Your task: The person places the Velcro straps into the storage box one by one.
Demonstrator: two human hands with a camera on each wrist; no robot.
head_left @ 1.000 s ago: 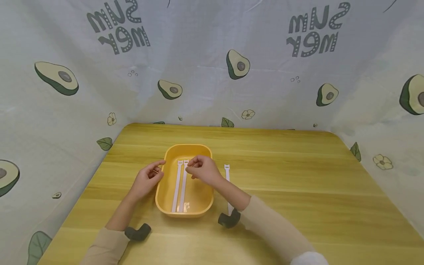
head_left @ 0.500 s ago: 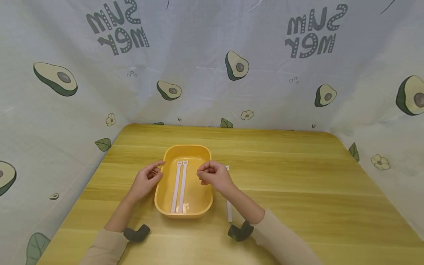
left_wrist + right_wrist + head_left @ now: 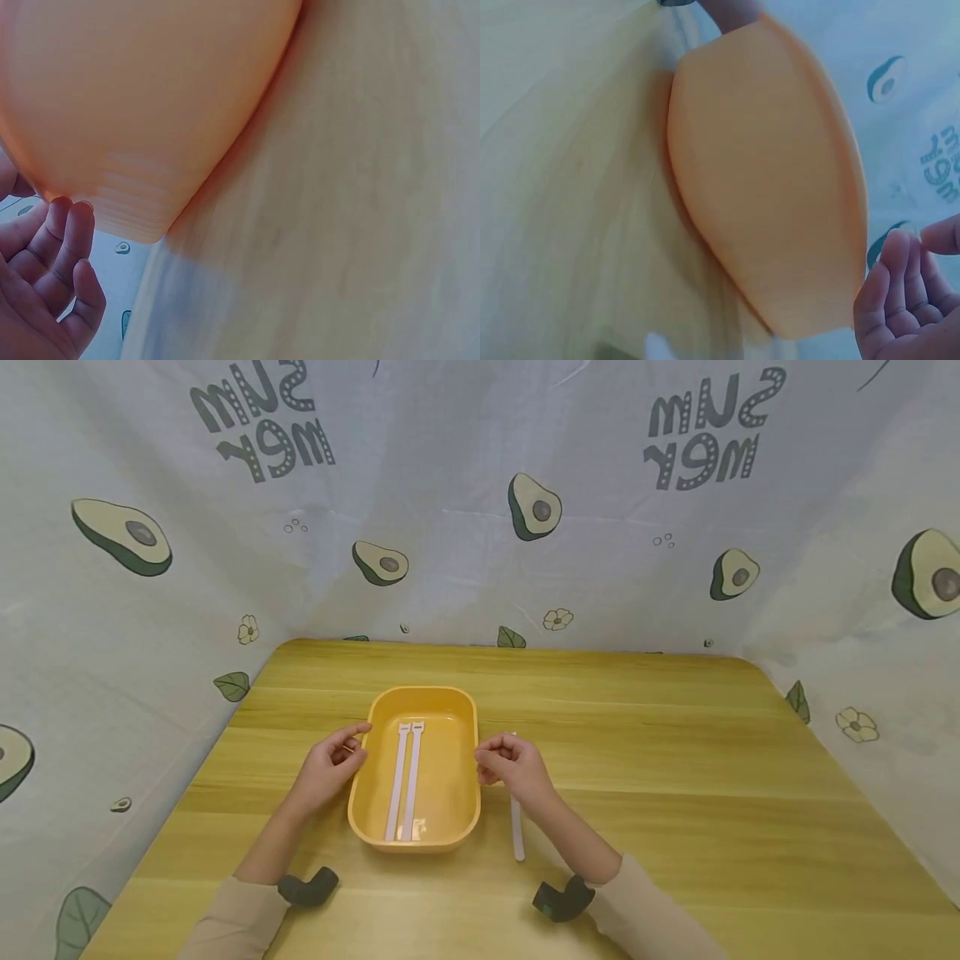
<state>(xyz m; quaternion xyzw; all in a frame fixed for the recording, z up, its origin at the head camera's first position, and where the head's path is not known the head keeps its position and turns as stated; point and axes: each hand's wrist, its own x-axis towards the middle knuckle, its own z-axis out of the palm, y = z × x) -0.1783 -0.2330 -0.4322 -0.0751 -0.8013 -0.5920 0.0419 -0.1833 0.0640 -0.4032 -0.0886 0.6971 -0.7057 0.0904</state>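
Observation:
In the head view, a yellow basin (image 3: 414,847) stands on the table. Two white slotted cable straps, a left one (image 3: 397,785) and a right one (image 3: 412,785), lie lengthwise inside it, side by side. My left hand (image 3: 324,770) touches the basin's left rim with loosely bent fingers. At the opposite rim is my right hand (image 3: 519,768), thumb and index finger close together, with nothing seen in it; contact with the rim is unclear. A third white strap (image 3: 517,831) lies on the table right of the basin, its upper part mostly hidden behind the right hand.
The wood-patterned table (image 3: 675,760) extends well to the right of the basin. A white curtain (image 3: 450,510) printed with avocados hangs behind and at both sides. Dark curved pieces, one left (image 3: 309,887) and one right (image 3: 564,898), sit at the wrists.
My right hand has moved right, from over the straps inside the basin to its right rim. The left hand has stayed at the left rim, and the two straps lie as before.

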